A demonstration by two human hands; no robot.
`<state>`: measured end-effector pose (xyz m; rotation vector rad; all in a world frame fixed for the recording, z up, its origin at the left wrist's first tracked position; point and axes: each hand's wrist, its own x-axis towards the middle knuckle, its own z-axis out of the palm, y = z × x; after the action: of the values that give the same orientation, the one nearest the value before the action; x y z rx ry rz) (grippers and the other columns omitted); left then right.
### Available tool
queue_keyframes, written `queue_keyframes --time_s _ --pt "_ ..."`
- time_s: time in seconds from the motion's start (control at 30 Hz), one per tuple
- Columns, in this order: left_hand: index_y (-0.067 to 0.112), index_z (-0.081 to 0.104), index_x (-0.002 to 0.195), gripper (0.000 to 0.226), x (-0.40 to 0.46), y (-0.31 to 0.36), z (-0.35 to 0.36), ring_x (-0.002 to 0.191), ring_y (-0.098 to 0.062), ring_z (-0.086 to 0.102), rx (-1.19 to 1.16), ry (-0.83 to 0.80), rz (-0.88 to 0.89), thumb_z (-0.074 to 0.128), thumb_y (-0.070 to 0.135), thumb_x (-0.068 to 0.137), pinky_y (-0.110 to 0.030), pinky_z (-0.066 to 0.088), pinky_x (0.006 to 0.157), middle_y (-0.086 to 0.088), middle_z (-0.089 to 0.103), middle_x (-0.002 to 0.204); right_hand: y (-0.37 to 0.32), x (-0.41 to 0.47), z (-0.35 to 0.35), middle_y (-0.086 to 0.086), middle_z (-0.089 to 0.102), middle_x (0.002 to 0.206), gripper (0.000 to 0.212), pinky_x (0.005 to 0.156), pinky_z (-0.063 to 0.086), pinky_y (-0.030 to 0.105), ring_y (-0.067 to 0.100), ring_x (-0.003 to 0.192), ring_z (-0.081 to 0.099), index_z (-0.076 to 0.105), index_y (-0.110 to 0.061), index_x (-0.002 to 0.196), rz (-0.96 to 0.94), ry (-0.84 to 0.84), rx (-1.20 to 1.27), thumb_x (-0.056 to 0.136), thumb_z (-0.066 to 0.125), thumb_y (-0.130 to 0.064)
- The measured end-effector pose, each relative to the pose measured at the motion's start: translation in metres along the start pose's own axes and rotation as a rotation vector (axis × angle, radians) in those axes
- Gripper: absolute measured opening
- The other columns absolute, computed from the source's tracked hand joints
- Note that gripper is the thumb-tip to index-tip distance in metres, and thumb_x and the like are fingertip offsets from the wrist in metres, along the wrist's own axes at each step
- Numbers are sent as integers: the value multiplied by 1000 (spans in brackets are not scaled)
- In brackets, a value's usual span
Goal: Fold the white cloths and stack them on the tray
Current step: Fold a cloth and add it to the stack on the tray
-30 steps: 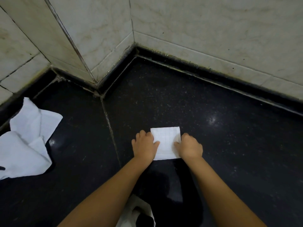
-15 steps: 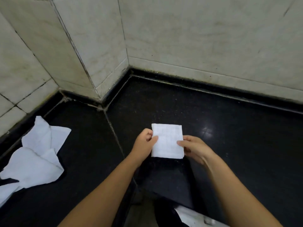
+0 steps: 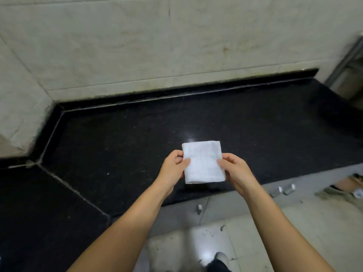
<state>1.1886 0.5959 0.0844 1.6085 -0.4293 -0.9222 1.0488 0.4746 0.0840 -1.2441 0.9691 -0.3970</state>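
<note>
A small folded white cloth [image 3: 203, 162], roughly square, is held in the air above the black stone counter [image 3: 121, 146]. My left hand [image 3: 172, 167] pinches its left edge with thumb on top. My right hand [image 3: 235, 171] pinches the right edge the same way. No tray is in view, and the pile of unfolded white cloths is out of frame.
Pale marble wall tiles [image 3: 137, 46] back the counter. Its front edge runs diagonally below my hands, with a light tiled floor [image 3: 255, 222] beneath. Small metal bits [image 3: 284, 190] and debris lie on the floor at right. A metal frame [image 3: 349, 54] stands at far right.
Both hands lifted the folded cloth off the counter and carry it rightward. The view swung right, so the loose cloths at left dropped out of frame and the floor came into view.
</note>
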Motion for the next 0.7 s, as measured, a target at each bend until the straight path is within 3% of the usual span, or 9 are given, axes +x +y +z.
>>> queue_keyframes --time_s 0.13,0.3,0.53,0.7 --pt "5 55 100 7 4 6 104 79 -15 63 36 -205 4 52 5 94 -22 50 59 -5 67 88 13 -24 -105 7 69 99 17 68 51 35 21 85 65 66 -12 98 -9 204 91 90 52 -6" --pt "7 56 98 6 -4 7 270 83 -22 63 110 -437 8 52 6 94 -31 48 65 -11 67 94 27 -59 -261 8 67 92 15 61 48 28 18 73 62 65 -11 95 -18 401 189 90 52 -5" --pt "1 54 108 15 -39 8 498 78 -17 61 151 -647 28 51 4 94 -29 48 63 -8 64 93 25 -116 -473 2 65 79 12 49 47 18 11 62 60 63 -12 90 -45 615 209 91 54 -5" --pt "8 55 95 7 -32 26 609 79 -24 56 168 -732 48 51 4 94 -29 44 64 -14 58 89 10 -120 -571 1 63 78 12 47 45 14 6 56 60 62 -9 95 -84 699 237 91 53 -2"
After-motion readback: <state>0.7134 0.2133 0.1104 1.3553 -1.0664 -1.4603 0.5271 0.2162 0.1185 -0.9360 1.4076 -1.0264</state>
